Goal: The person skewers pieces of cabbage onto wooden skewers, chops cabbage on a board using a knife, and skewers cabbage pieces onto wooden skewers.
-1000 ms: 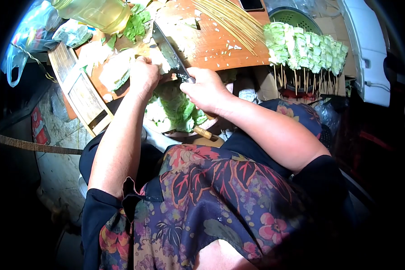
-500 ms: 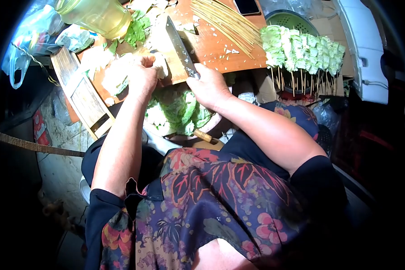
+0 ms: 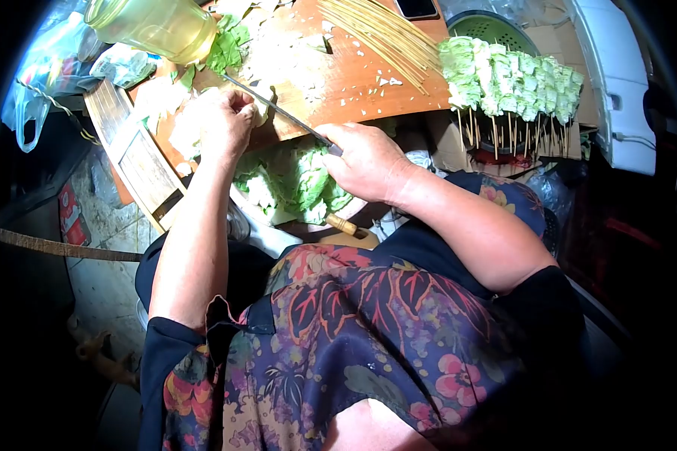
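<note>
Cabbage (image 3: 186,137) lay at the left of the board (image 3: 342,92), beside your curled left hand (image 3: 227,124); whether that pinched any, I couldn't tell. Your right hand (image 3: 365,159) gripped the knife (image 3: 286,114) by its handle, probably for control.

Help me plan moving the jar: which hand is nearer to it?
Left. The left hand is apart from the jar, on its near side; the right hand, holding the knife, is farther off to the right.

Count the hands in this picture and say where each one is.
2: the left hand over the wooden board, the right hand holding the knife.
</note>
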A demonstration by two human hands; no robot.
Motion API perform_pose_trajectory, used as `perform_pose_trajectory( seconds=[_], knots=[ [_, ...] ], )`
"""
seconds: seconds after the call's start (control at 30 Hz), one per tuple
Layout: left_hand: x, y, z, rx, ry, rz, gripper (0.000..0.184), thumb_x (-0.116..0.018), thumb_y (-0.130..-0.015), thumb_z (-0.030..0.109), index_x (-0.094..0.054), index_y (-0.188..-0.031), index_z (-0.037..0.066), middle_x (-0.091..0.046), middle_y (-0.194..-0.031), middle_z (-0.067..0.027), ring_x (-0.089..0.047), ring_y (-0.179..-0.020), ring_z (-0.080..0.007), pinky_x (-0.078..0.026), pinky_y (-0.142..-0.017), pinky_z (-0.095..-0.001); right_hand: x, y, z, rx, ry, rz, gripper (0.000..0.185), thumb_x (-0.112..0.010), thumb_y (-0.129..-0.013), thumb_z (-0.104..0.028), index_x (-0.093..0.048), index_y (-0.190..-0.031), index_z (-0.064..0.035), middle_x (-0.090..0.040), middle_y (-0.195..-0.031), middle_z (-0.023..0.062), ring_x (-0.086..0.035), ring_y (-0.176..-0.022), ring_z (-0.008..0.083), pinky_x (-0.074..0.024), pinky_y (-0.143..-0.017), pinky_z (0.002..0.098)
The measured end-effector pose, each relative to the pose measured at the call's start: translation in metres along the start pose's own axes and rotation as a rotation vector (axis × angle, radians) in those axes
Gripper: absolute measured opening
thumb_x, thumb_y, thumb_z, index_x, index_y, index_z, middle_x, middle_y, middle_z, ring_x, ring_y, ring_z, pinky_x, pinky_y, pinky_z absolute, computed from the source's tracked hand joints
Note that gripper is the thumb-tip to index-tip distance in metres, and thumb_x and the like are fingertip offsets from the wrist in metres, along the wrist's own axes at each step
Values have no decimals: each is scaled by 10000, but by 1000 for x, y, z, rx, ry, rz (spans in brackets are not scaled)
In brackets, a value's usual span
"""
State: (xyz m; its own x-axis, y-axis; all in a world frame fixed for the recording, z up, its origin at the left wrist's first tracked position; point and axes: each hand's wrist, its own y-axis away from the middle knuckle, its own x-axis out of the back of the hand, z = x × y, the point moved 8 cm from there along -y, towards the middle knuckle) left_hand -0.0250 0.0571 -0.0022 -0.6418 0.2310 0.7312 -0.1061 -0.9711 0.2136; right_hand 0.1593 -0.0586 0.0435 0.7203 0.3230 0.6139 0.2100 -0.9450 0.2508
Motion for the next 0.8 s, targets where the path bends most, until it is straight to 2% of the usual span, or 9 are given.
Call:
perform_pose_trajectory(
  seconds=[0.03, 0.23, 0.27, 0.33, 0.57, 0.8],
  knots=[
    [1, 2, 4, -23, -8, 11, 131, -624, -804, 137, -654, -886, 40, -677, -799, -114, -659, -767, -214, -505, -745, -325, 0, 1, -1, 20, 44, 2, 357, -555, -783, -137, -592, -1118, -19, -634, -907, 230, -608, -899, 382, -483, -825, 432],
    [6, 6, 9, -71, -132, 92, 154, -644, -807, 168, -655, -887, 37, -675, -802, -131, -655, -763, -275, -506, -745, -352, 5, -3, -1, -2, 80, -98, 367, -535, -793, -145, -592, -1141, -43, -637, -932, 233, -610, -918, 377, -482, -847, 430],
    [7, 6, 10, -70, -132, 93, 154, -644, -807, 168, -655, -887, 37, -675, -802, -131, -655, -763, -275, -506, -745, -352, 9, -4, -2, -1, 80, -99, 367, -535, -793, -145, -592, -1141, -43, -637, -932, 233, -610, -918, 377, -482, -847, 430],
    [4, 7, 9, -10, -161, 28, 192, -648, -816, 166, -673, -960, 42, -703, -861, -107, -679, -809, -216, -512, -775, -315, 13, -5, -2, -55, 80, -166, 364, -529, -792, -146, -597, -1136, -50, -642, -931, 228, -617, -903, 375, -488, -836, 426],
    [2, 4, 0, -20, -203, 62, 173, -652, -809, 159, -690, -936, 49, -705, -852, -102, -679, -787, -215, -515, -766, -313, 19, -21, 2, -78, 154, -268, 328, -524, -791, -121, -634, -1095, -65, -650, -880, 219, -639, -857, 353, -507, -788, 405],
    [7, 12, 6, -40, -213, 98, 196, -667, -793, 190, -693, -914, 38, -691, -831, -146, -668, -777, -275, -513, -764, -348, 14, -47, 3, -88, 242, -296, 270, -539, -786, -119, -652, -1026, -69, -643, -859, 227, -633, -855, 370, -501, -782, 425]
  ],
)
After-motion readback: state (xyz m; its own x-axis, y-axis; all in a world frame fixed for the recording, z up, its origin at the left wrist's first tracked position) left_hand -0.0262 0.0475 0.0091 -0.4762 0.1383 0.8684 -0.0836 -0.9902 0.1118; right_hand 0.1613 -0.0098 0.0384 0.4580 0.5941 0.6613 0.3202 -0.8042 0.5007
